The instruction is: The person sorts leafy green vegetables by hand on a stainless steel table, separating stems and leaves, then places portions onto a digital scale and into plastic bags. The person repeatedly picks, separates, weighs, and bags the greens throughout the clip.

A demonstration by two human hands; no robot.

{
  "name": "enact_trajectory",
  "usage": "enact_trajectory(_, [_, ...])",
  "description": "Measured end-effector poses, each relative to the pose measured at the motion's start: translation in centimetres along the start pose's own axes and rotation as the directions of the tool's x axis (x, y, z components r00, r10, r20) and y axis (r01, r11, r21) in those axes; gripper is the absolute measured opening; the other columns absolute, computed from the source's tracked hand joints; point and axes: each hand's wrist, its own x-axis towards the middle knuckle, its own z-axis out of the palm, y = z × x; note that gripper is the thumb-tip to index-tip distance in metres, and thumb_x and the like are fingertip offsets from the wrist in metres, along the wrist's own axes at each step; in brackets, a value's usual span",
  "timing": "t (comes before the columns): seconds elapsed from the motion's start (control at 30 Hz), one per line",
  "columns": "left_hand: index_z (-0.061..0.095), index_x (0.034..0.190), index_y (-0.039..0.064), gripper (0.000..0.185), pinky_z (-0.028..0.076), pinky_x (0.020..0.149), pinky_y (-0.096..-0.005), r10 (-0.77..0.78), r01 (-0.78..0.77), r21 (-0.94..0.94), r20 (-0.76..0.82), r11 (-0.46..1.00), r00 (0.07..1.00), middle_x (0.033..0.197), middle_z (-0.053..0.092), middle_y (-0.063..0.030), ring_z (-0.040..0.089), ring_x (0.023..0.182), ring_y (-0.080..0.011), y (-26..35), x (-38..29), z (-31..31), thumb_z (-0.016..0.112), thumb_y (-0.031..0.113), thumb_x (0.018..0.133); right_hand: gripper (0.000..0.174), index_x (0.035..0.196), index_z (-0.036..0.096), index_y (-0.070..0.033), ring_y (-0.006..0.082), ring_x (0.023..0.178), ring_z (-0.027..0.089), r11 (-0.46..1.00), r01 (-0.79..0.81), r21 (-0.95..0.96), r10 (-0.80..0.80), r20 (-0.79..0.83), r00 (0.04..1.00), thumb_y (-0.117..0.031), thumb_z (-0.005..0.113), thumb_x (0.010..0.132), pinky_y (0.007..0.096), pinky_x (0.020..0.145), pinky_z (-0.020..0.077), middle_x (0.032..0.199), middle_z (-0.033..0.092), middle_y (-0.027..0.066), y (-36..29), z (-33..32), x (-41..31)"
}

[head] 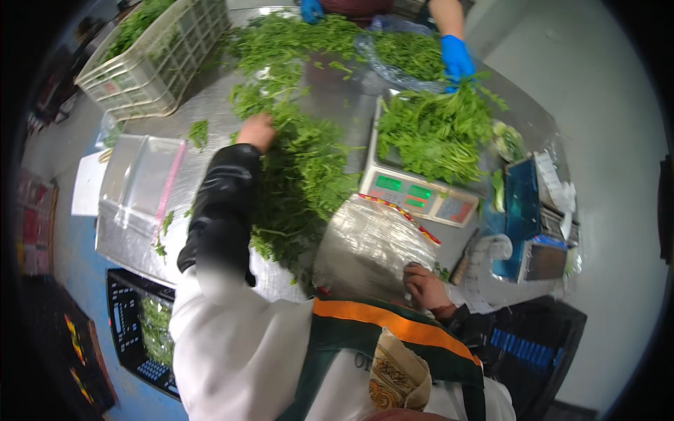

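Observation:
My left hand (257,131) reaches into the heap of leafy green herbs (316,152) on the metal table; its fingertips are hidden among stems, so its grip is unclear. My right hand (424,287) rests at the lower right edge of a clear plastic bag (374,247) with a red and yellow strip, fingers curled on it. Beyond the bag, a digital scale (371,176) with lit green displays carries a pile of the same greens (437,131). Another person's blue-gloved hand (457,60) touches the back of that pile; their other gloved hand (311,10) is at the far edge.
A white plastic crate (134,87) of greens stands far left, near a stack of clear bags (134,184). On the right lie a knife (463,260), a blue box-like device (521,221) and a roll of labels (497,247). Black crates (118,326) flank me below the table.

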Motion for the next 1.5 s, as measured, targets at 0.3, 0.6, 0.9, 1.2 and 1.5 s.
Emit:
enact_trajectory(0.3, [0.058, 0.121, 0.007, 0.049, 0.038, 0.102, -0.0431, -0.104, -0.01, -0.339, -0.316, 0.941, 0.943, 0.131, 0.049, -0.0177, 0.044, 0.124, -0.0356, 2.2, -5.5, -7.0, 0.071, 0.006, 0.073, 0.02, 0.099, 0.066, -0.003, 0.0358, 0.083, 0.063, 0.983, -0.181, -0.032, 0.163, -0.298, 0.94, -0.016, 0.064, 0.085, 0.0386, 0.072, 0.0502, 0.094, 0.066, 0.0169, -1.1, -8.8, 2.7])
enact_trajectory(0.6, [0.06, 0.115, 0.007, 0.045, 0.045, 0.097, -0.0419, 0.589, -0.504, -0.716, -0.161, 0.483, 0.792, 0.117, 0.057, -0.0165, 0.052, 0.114, -0.0349, 24.0, -14.4, -8.5, 0.071, 0.017, 0.073, 0.022, 0.099, 0.065, 0.0, 0.0357, 0.095, 0.062, 0.924, 0.131, -0.36, -0.365, -0.722, 0.588, -0.017, 0.06, 0.087, 0.0391, 0.084, 0.0482, 0.098, 0.064, 0.0205, 1.5, -24.6, 21.6])
enact_trajectory(0.9, [0.06, 0.117, 0.009, 0.043, 0.044, 0.096, -0.0438, 0.493, -0.173, -0.856, 0.106, 0.486, 0.863, 0.122, 0.054, -0.0165, 0.051, 0.115, -0.037, 25.6, -20.2, -6.4, 0.072, 0.022, 0.078, 0.074, 0.107, 0.065, 0.007, 0.0406, 0.106, 0.059, 0.883, -0.462, -0.086, 0.382, -0.442, 0.812, -0.061, 0.05, 0.083, 0.0423, 0.092, 0.0448, 0.112, 0.062, 0.0274, 6.6, -28.6, 30.6])
enact_trajectory(1.2, [0.059, 0.118, 0.007, 0.04, 0.046, 0.093, -0.0415, 0.446, -0.167, -0.896, 0.039, 0.412, 0.894, 0.121, 0.055, -0.0167, 0.054, 0.111, -0.037, 25.5, -19.1, -7.5, 0.069, 0.015, 0.079, 0.089, 0.112, 0.06, 0.011, 0.0394, 0.11, 0.058, 0.836, -0.51, -0.203, 0.464, -0.234, 0.854, -0.068, 0.06, 0.072, 0.0391, 0.095, 0.0443, 0.118, 0.058, 0.0297, 6.1, -27.9, 31.5])
enact_trajectory(1.5, [0.06, 0.117, 0.007, 0.04, 0.046, 0.093, -0.0425, 0.456, -0.152, -0.916, 0.038, 0.372, 0.889, 0.12, 0.056, -0.0177, 0.055, 0.11, -0.0378, 25.1, -18.7, -7.4, 0.07, 0.015, 0.079, 0.053, 0.095, 0.068, 0.002, 0.0357, 0.092, 0.063, 0.806, -0.377, -0.456, 0.358, -0.133, 0.924, -0.045, 0.067, 0.072, 0.038, 0.08, 0.0485, 0.096, 0.066, 0.0234, 6.3, -26.2, 32.7])
